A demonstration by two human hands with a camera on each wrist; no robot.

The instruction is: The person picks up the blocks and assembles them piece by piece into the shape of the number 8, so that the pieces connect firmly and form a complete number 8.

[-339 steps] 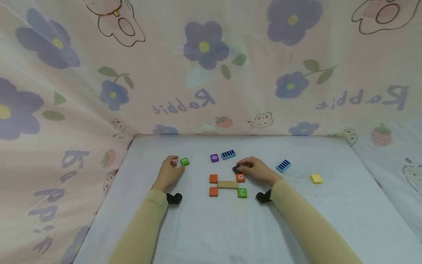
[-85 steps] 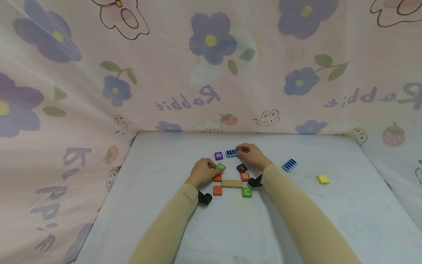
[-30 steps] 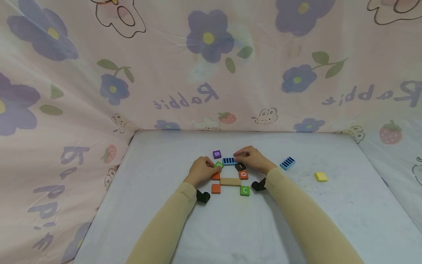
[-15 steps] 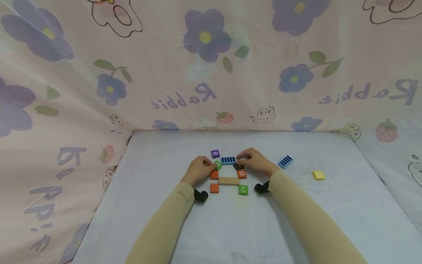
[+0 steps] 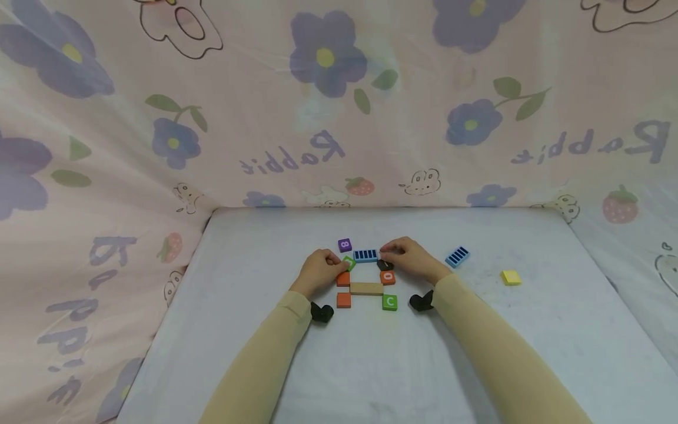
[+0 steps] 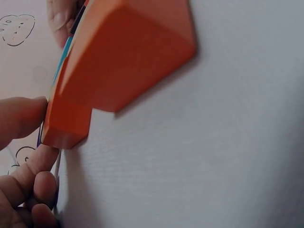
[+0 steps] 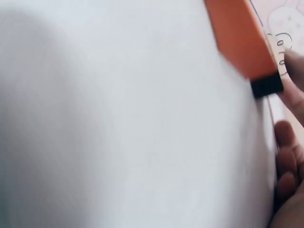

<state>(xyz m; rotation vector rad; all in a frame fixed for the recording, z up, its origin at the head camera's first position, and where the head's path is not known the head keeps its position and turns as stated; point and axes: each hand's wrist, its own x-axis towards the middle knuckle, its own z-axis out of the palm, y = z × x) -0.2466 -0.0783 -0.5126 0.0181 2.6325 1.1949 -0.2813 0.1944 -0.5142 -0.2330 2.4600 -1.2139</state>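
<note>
In the head view my left hand [image 5: 320,271] pinches a small green block [image 5: 348,262], turned cornerwise above an orange block [image 5: 343,278]. My right hand [image 5: 410,259] has thumb and fingertips right at the right end of a blue, dark-striped block [image 5: 365,255]; I cannot tell whether it grips anything. Just below its thumb lies a black block [image 5: 385,265], above the orange block marked 0 [image 5: 388,277]. The right wrist view shows this black block [image 7: 267,85] close to the fingers. In the left wrist view, orange blocks [image 6: 128,52] largely hide what the left fingers hold.
A wooden bar [image 5: 366,288] links the columns. Below are an orange block [image 5: 344,300] and a green C block [image 5: 389,302]. A purple block [image 5: 345,245] lies behind; another blue striped block [image 5: 458,257] and a yellow block [image 5: 511,277] lie right. Patterned cloth [image 5: 328,118] backs the white table [image 5: 339,365].
The left hand has brought the green block from the left to the orange block. The striped block has come nearer the black one, and the right fingers have drawn back slightly from it.
</note>
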